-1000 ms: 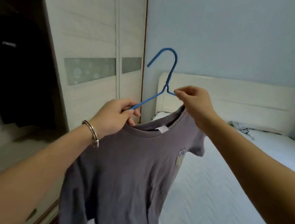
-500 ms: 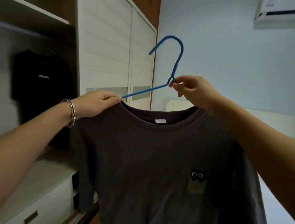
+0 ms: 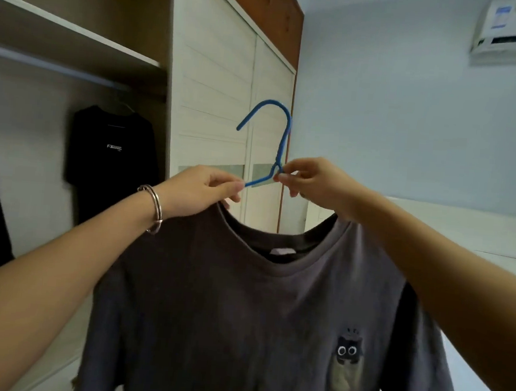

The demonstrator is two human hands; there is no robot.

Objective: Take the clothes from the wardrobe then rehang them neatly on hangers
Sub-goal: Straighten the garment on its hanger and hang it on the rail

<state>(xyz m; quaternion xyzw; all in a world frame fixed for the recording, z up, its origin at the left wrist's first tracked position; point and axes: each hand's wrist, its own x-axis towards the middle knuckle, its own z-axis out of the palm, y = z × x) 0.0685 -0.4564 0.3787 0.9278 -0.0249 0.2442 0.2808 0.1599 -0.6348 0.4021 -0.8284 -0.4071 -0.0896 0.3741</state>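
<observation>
Head view: left hand [image 3: 200,190] and right hand [image 3: 310,179] fingers pinch the blue hanger [image 3: 272,153] carrying the grey T-shirt [image 3: 260,312].

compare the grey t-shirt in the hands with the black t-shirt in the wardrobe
The grey t-shirt is held up by the left hand and right hand at a blue hanger; the black t-shirt hangs in the wardrobe, untouched. The grey t-shirt carries a big-eyed cartoon patch; the black t-shirt has small white lettering. Both are short-sleeved, round-necked tees.
</observation>
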